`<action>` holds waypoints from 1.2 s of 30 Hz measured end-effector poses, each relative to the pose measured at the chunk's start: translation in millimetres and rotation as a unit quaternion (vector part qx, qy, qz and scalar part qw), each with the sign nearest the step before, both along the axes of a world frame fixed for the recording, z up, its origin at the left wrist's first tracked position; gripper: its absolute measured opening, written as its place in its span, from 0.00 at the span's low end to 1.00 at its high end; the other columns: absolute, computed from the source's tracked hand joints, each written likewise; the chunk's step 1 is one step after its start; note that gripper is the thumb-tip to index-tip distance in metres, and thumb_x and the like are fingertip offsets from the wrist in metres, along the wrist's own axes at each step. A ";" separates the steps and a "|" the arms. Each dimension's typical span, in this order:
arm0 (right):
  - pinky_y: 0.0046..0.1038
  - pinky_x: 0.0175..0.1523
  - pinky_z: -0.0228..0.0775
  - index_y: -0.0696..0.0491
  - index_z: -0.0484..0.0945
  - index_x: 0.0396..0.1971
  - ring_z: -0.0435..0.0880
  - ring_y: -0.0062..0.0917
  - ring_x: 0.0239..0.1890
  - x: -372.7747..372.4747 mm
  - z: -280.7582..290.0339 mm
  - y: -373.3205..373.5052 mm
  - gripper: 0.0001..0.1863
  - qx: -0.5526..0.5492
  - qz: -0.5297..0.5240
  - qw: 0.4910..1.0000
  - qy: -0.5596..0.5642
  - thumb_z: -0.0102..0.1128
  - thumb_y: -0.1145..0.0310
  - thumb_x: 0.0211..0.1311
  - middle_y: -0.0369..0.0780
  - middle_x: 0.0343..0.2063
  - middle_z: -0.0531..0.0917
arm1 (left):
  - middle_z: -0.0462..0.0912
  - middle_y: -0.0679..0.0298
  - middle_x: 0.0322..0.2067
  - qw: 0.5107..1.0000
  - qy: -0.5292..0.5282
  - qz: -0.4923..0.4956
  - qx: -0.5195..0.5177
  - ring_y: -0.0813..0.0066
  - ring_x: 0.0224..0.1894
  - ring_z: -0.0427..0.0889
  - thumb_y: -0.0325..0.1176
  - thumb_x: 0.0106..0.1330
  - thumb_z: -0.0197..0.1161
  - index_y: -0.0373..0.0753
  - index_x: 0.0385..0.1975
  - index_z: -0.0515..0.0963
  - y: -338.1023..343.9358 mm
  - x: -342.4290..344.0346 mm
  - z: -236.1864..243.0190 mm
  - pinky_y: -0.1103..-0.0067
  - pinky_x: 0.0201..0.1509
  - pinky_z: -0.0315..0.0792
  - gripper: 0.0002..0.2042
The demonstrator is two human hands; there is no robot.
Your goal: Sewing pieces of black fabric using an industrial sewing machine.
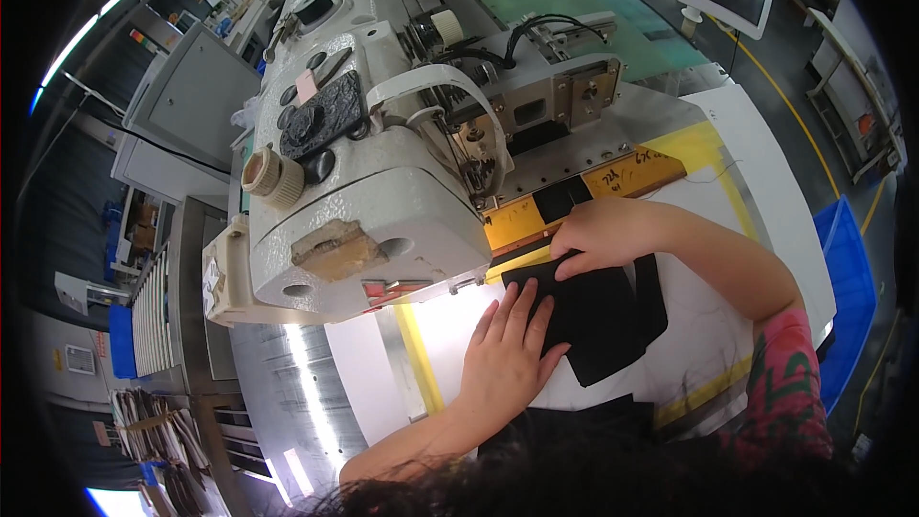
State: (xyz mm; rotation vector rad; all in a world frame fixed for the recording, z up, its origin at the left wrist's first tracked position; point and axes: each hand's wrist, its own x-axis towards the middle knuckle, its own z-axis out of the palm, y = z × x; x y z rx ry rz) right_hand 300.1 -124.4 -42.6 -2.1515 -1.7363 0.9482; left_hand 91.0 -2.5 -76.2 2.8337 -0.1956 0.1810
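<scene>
Sewing workshop, big industrial sewing machine (421, 215), yellow floor line (787, 96)

The machine (383, 196) and yellow plate (617, 174) block you ahead; you have room over the tabletop (706, 330) right of the cloth (603, 325), nearer than your right forearm (737, 268).

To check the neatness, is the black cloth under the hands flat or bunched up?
Flat: the black cloth shows fairly straight edges and no heap.
</scene>
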 end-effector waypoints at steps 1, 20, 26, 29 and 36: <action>0.38 0.37 0.70 0.55 0.78 0.33 0.81 0.41 0.31 -2.7 -0.8 2.6 0.15 0.000 -0.001 1.000 -0.001 0.59 0.56 0.60 0.45 0.24 0.81 | 0.64 0.53 0.62 1.000 0.002 0.018 0.021 0.56 0.64 0.65 0.46 0.58 0.65 0.39 0.58 0.69 0.8 0.5 -1.0 0.63 0.66 0.60 0.29; 0.36 0.31 0.72 0.53 0.76 0.22 0.82 0.37 0.24 -31.9 -35.2 25.6 0.14 0.224 -0.184 0.944 -0.157 0.63 0.57 0.54 0.42 0.17 0.80 | 0.62 0.54 0.63 0.996 -0.031 0.063 0.052 0.54 0.64 0.64 0.45 0.57 0.65 0.39 0.59 0.68 21.6 8.2 -9.5 0.63 0.66 0.58 0.30; 0.35 0.30 0.71 0.53 0.75 0.22 0.81 0.36 0.24 -29.2 -40.4 17.5 0.18 0.222 -0.187 0.937 -0.192 0.64 0.53 0.54 0.40 0.17 0.79 | 0.64 0.54 0.61 0.997 -0.031 0.060 0.026 0.55 0.60 0.66 0.47 0.53 0.68 0.40 0.57 0.70 26.5 12.2 -12.3 0.64 0.60 0.63 0.32; 0.34 0.29 0.70 0.52 0.74 0.23 0.81 0.35 0.23 -23.6 -41.4 1.4 0.18 0.265 -0.201 0.917 -0.218 0.65 0.52 0.54 0.39 0.17 0.79 | 0.64 0.55 0.61 0.996 -0.039 0.061 0.051 0.55 0.61 0.66 0.47 0.52 0.68 0.42 0.58 0.70 24.2 12.7 -11.6 0.65 0.59 0.63 0.32; 0.34 0.30 0.69 0.52 0.75 0.21 0.80 0.34 0.24 -7.6 -39.9 -27.7 0.17 0.226 -0.262 0.925 -0.155 0.66 0.53 0.54 0.38 0.18 0.79 | 0.66 0.59 0.61 0.991 -0.039 0.077 0.104 0.58 0.60 0.67 0.49 0.51 0.66 0.45 0.58 0.70 16.7 16.6 -8.6 0.65 0.58 0.62 0.32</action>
